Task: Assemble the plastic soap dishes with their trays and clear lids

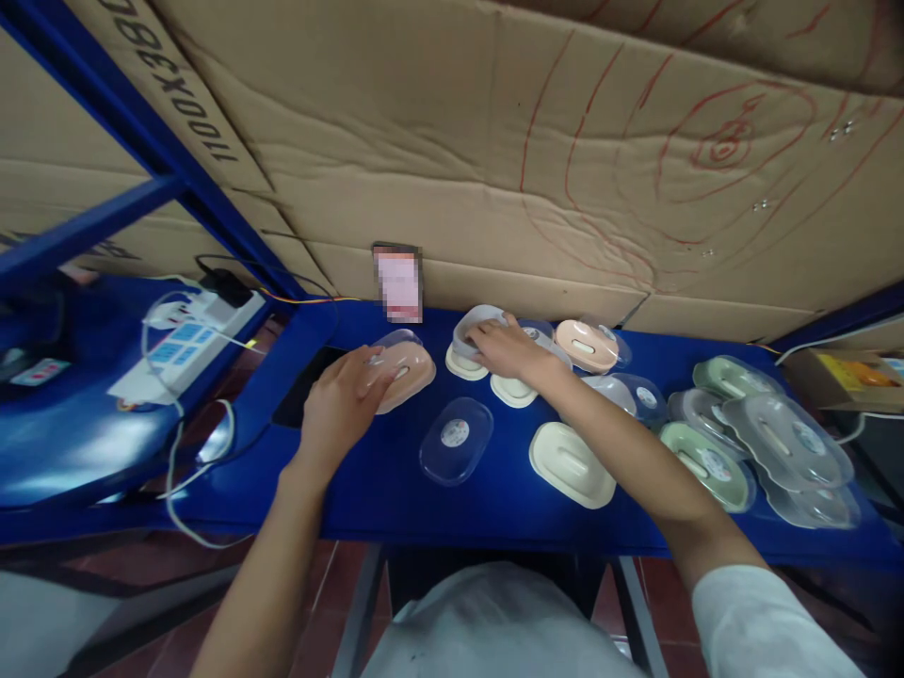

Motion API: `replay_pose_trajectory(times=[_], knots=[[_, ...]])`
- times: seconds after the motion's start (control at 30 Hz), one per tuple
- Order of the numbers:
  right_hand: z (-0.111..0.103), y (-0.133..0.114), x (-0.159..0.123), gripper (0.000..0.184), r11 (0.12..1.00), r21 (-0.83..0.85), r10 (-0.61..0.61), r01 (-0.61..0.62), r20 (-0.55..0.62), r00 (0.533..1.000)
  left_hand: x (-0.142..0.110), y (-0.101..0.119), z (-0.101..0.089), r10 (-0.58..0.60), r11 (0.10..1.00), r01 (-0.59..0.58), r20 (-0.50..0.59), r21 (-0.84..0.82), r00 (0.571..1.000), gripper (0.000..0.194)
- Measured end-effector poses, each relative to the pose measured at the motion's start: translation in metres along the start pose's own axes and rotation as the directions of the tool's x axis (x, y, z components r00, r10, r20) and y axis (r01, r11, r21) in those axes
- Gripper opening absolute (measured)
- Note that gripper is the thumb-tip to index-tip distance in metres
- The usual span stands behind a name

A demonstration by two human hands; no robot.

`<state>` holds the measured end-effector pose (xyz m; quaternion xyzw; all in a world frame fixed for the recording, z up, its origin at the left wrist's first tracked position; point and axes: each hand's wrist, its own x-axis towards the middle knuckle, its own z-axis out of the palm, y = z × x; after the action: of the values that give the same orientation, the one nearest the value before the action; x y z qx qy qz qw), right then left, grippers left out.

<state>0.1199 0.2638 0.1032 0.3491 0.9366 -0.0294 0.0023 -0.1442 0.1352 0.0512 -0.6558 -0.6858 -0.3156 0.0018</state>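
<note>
My left hand [345, 400] is closed over a peach oval soap box [408, 373] with a clear lid, on the blue table [367, 499]. Further right, my right hand [509, 351] rests with curled fingers on a clear-lidded cream soap box [467, 345] near the back of the table. A loose clear lid [456, 441] with a round sticker lies between my arms. One cream tray [572, 463] sits under my right forearm, another cream tray [513, 392] just below my right hand.
Another peach box [588, 346] sits right of my right hand. Green trays [706, 461] and several clear lids [787, 443] crowd the table's right end. A phone [397, 282] leans on the cardboard wall [565, 160]. A white power strip [185, 344] with cables lies left.
</note>
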Motion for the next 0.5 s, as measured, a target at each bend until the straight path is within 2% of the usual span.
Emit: replay_pose_trajectory(times=[0.03, 0.1, 0.17, 0.23, 0.37, 0.5], knots=[[0.001, -0.01, -0.001, 0.03, 1.0, 0.001, -0.013, 0.013, -0.031, 0.999, -0.001, 0.001, -0.002, -0.036, 0.999, 0.035, -0.016, -0.021, 0.999, 0.048], [0.007, -0.032, 0.0, 0.033, 0.99, 0.04, -0.133, 0.138, -0.103, 0.986, -0.003, 0.004, -0.004, -0.106, 0.994, 0.103, -0.071, -0.037, 0.992, 0.049], [0.018, -0.054, 0.007, 0.036, 0.941, 0.09, -0.31, 0.326, -0.153, 0.938, -0.005, 0.005, -0.005, -0.146, 0.989, 0.14, -0.144, -0.05, 0.979, 0.048], [0.032, -0.069, 0.016, 0.04, 0.891, 0.105, -0.427, 0.442, -0.142, 0.893, -0.008, 0.004, -0.005, -0.145, 0.989, 0.137, -0.194, -0.052, 0.97, 0.047], [0.046, -0.074, 0.026, 0.021, 0.882, 0.084, -0.458, 0.465, -0.089, 0.885, -0.019, 0.0, -0.003, -0.138, 0.99, 0.127, -0.189, -0.068, 0.972, 0.043], [0.029, -0.064, -0.003, 0.029, 0.891, -0.021, -0.451, 0.453, -0.144, 0.881, -0.025, 0.003, 0.007, -0.134, 0.987, 0.115, -0.168, -0.115, 0.977, 0.04]])
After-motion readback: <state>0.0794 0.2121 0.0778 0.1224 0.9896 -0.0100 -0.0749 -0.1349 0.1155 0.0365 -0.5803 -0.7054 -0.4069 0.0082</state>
